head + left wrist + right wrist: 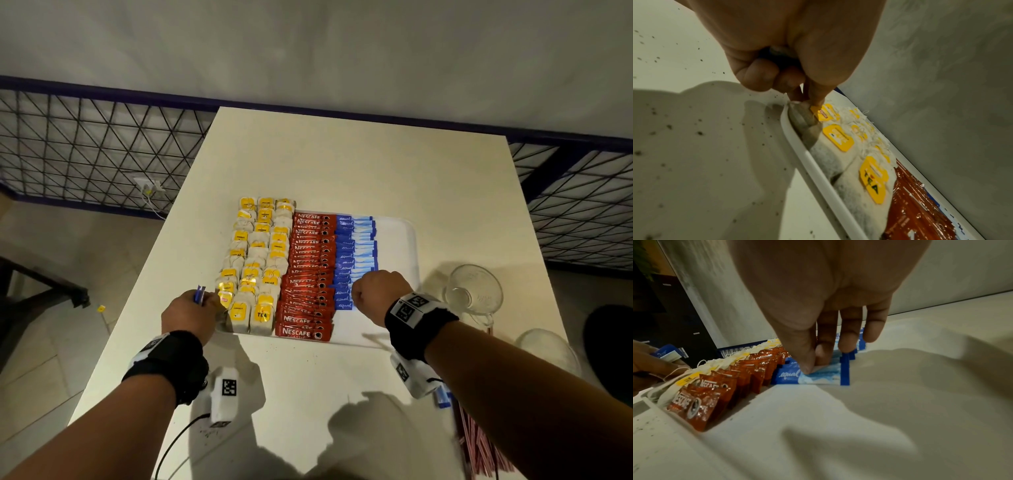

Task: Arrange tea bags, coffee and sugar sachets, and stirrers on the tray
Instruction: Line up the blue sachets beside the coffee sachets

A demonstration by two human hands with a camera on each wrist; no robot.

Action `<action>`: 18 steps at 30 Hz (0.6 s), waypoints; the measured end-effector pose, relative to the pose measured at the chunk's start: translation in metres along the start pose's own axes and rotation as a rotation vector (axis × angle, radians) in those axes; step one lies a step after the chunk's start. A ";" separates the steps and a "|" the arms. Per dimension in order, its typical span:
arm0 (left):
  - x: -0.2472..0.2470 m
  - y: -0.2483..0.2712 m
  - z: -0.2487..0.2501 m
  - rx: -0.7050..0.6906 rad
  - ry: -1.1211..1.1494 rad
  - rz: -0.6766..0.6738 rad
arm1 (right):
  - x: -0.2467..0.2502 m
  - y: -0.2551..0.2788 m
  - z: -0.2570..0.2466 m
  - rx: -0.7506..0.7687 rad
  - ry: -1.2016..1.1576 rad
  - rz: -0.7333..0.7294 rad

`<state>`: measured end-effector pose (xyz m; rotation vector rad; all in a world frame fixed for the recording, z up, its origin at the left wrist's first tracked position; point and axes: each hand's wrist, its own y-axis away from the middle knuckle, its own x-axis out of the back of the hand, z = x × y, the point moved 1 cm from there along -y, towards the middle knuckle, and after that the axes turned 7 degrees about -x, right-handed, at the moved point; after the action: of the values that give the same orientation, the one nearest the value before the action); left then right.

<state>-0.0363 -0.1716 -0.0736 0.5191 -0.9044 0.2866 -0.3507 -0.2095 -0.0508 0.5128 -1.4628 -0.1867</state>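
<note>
A: What's at the far left?
B: The left hand [186,317] at the tray's near-left corner; its fingers are curled round spare blue sachets [199,294] that stick up out of the fist, and its fingertips [816,99] touch the nearest tea bag's yellow tag.
A: And on the tray [407,240] itself?
B: Three columns of tea bags [255,260] fill the left part; beside them a shingled row of red Nescafe coffee sachets [308,274]; then a row of blue Equal sugar sachets [349,250]; the right strip of the tray is bare.
A: The right hand?
B: The right hand [378,289] is over the near end of the blue row; thumb and forefinger pinch the front sugar sachet [813,375], which stands on edge on the tray.
A: Further right?
B: A glass cup [474,291] on the table [342,157]; red-striped stirrers [479,448] lie at the near right, off the tray.
</note>
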 end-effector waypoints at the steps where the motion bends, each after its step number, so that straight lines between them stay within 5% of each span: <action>1: 0.000 0.001 0.000 -0.002 0.003 0.004 | 0.000 0.000 0.000 -0.002 0.005 0.001; 9: 0.004 0.006 0.002 0.003 0.048 0.033 | 0.002 0.000 0.001 -0.001 -0.003 0.061; 13: 0.015 0.026 0.029 -0.102 0.328 0.123 | 0.013 0.003 0.007 -0.029 -0.254 0.129; 18: 0.000 0.086 0.093 -0.134 0.917 -0.578 | 0.038 0.019 -0.011 0.087 -0.917 0.091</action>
<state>-0.1371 -0.1496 0.0002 0.4341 0.1315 -0.0783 -0.3390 -0.2064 -0.0080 0.4445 -2.3914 -0.3093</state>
